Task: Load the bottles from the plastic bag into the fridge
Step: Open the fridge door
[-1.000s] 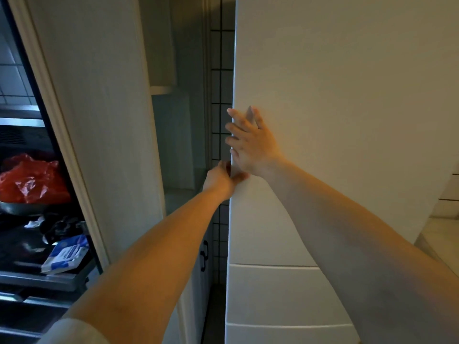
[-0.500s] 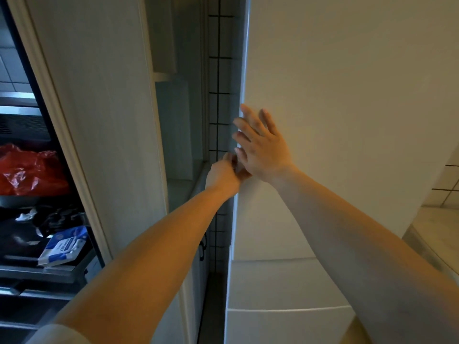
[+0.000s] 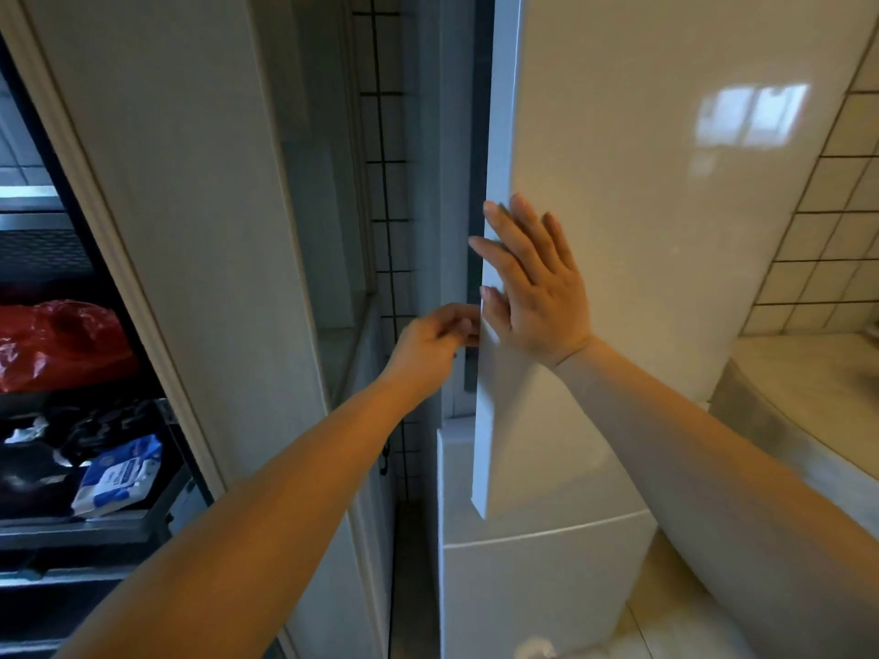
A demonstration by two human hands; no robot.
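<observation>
At the glossy white fridge door (image 3: 642,230), barely ajar: left hand (image 3: 430,347) curls onto its edge, right hand (image 3: 535,283) flat against it. No bottles loaded.

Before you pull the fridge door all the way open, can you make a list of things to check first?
1. Fridge door started open: ok, a dark gap shows at its left edge.
2. Left hand gripping the door edge: ok, fingers curl behind it.
3. Right hand steadying: ok, flat on the door front.
4. Room for the door to swing: cannot tell, the counter sits close on the right.
5. Bottles and bag within reach: cannot tell, none in view.
6. Shelf space inside: cannot tell, inside hidden.
</observation>
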